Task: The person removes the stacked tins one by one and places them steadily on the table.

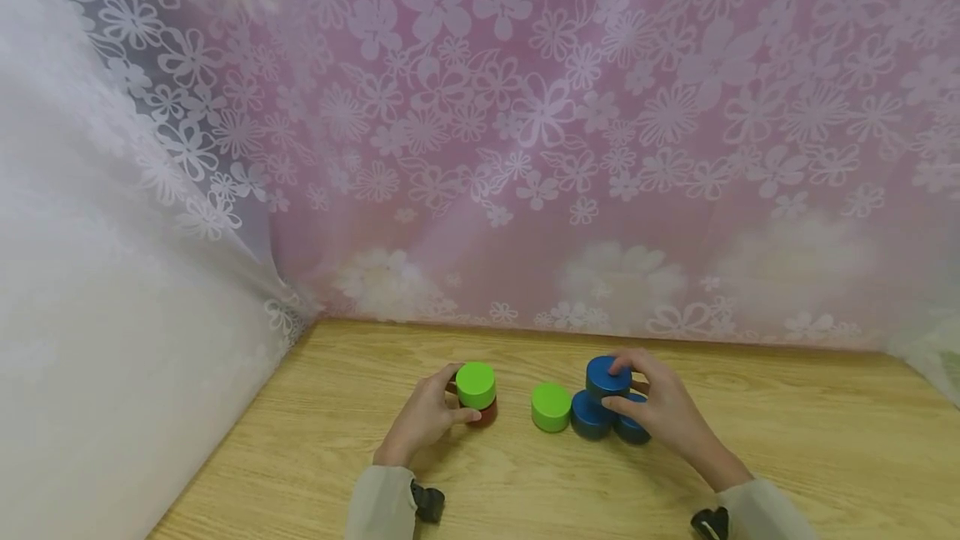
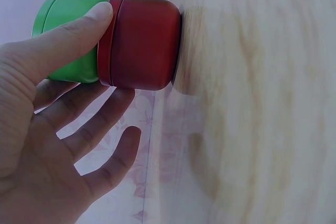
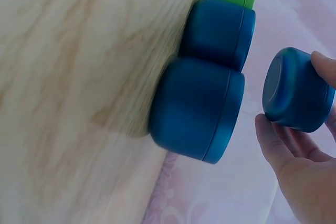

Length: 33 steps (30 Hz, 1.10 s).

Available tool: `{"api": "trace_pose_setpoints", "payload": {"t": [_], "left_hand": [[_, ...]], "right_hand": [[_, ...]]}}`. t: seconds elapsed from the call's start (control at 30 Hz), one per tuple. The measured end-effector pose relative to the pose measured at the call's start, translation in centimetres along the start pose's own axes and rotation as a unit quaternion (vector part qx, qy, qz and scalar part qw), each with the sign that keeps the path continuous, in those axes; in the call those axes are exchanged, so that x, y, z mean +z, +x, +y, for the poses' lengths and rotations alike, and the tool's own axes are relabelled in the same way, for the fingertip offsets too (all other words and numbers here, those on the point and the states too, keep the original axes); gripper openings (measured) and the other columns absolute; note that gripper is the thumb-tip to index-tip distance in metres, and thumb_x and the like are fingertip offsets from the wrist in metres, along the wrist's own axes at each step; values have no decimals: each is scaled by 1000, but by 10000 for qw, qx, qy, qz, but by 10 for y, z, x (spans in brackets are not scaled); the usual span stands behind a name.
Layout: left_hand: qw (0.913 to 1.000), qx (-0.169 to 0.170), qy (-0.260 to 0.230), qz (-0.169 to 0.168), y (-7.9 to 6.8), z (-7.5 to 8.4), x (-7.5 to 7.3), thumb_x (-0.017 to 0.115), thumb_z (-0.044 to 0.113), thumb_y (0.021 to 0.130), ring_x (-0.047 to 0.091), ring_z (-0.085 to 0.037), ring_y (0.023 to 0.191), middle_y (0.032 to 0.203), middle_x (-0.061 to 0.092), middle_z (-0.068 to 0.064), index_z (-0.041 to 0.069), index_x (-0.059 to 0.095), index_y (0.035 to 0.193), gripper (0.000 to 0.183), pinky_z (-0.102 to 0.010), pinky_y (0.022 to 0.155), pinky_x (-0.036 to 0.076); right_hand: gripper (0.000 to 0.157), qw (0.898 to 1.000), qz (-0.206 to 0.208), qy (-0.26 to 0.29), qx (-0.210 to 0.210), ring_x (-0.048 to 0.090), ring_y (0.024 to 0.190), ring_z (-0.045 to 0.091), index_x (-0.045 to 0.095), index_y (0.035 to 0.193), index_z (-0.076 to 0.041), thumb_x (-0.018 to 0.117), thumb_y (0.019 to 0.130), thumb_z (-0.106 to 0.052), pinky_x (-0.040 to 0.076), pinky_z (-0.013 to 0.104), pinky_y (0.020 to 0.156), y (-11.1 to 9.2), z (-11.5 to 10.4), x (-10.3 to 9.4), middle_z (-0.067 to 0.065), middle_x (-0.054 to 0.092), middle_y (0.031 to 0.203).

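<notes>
In the head view my left hand (image 1: pixel 426 419) holds a round green tin (image 1: pixel 476 383) that sits on top of a dark red tin (image 1: pixel 488 416). The left wrist view shows the thumb lying across the green tin (image 2: pixel 73 40), its tip at the seam with the red tin (image 2: pixel 144 43); some fingers reach behind both. My right hand (image 1: pixel 671 413) grips a blue tin (image 1: pixel 606 377) between thumb and fingers. It hangs above two blue tins, a left one (image 1: pixel 591 417) and a right one (image 1: pixel 632 432), with a gap visible in the right wrist view.
A second green tin (image 1: pixel 551 407) stands on the wood-grain table (image 1: pixel 525 490), beside the left blue tin. Behind the table hangs a pink floral curtain (image 1: pixel 480 148), and a white sheet (image 1: pixel 112 273) runs along the left side.
</notes>
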<state>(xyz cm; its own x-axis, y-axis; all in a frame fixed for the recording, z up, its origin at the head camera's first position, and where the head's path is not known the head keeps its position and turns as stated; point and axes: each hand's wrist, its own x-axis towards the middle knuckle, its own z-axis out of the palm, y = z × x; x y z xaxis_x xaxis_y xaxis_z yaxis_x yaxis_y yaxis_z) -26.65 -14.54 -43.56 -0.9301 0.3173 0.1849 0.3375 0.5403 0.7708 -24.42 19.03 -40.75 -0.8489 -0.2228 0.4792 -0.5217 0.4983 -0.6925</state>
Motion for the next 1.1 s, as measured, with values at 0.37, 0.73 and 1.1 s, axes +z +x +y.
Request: {"api": "trace_pose_setpoints", "payload": {"t": [0.37,0.73,1.1], "left_hand": [[9999,-99,35,-36,0,0,0,84,8,84,64,-31,105,120,66,-12,0,53,142,66,-53,91,52],[10000,-53,12,-49,0,1,-1,84,10,84,64,-31,106,119,66,-12,1,54,141,66,-53,91,52],[10000,13,17,-79,0,0,-1,84,8,83,64,-32,105,120,66,-14,-2,53,140,66,-53,90,52]], "right_hand": [[35,9997,152,-145,-109,60,111,47,63,102,-4,85,77,6,58,51,82,-4,7,-14,21,61,121],[34,9993,216,-277,107,59,112,46,63,105,-3,83,79,7,57,53,82,-12,14,-30,20,60,122],[33,9977,328,-562,170,61,109,40,63,101,-5,85,78,2,57,53,82,-17,19,-41,18,62,120]]}}
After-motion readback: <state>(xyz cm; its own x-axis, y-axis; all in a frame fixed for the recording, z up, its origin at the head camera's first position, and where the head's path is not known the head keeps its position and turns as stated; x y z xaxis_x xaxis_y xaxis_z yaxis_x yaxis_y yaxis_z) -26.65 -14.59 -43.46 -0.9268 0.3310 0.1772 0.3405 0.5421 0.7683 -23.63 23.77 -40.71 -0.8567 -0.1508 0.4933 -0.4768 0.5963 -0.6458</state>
